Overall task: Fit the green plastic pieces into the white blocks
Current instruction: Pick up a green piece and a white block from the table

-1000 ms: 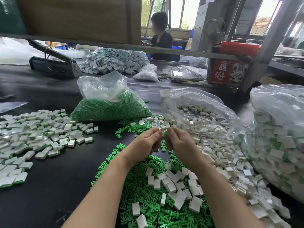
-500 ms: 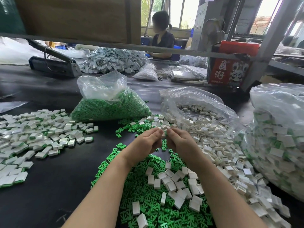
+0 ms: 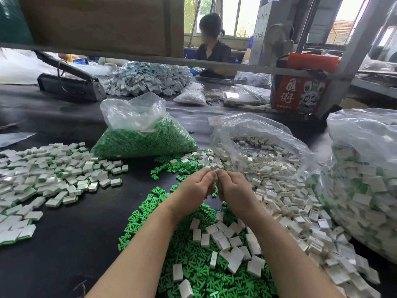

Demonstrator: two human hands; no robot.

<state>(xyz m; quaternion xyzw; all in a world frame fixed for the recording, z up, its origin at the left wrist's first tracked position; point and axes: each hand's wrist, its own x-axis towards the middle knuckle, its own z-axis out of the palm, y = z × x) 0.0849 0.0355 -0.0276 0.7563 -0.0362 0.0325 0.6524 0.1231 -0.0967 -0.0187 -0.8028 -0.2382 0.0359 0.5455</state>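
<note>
— Where's the piece being worked?

— Pinched between both hands, above the loose green pieces [image 3: 193, 254] on the desk [image 3: 64, 244]. The left hand [image 3: 196, 190] and right hand [image 3: 233, 190] each have a grip clamped on it, fingertips meeting; what shows looks like a white block [image 3: 215, 168], and any green piece is hidden.

— What could go wrong?

— Likely a crooked insert — pressed in tilted, it jams or sits half-seated. Or it slips and drops among the white blocks [image 3: 290, 203] nearby, unfinished.

Red printed box [image 3: 299, 96], grey fan [image 3: 277, 40], seated person [image 3: 214, 50], black tabletop [image 3: 53, 244]
</note>
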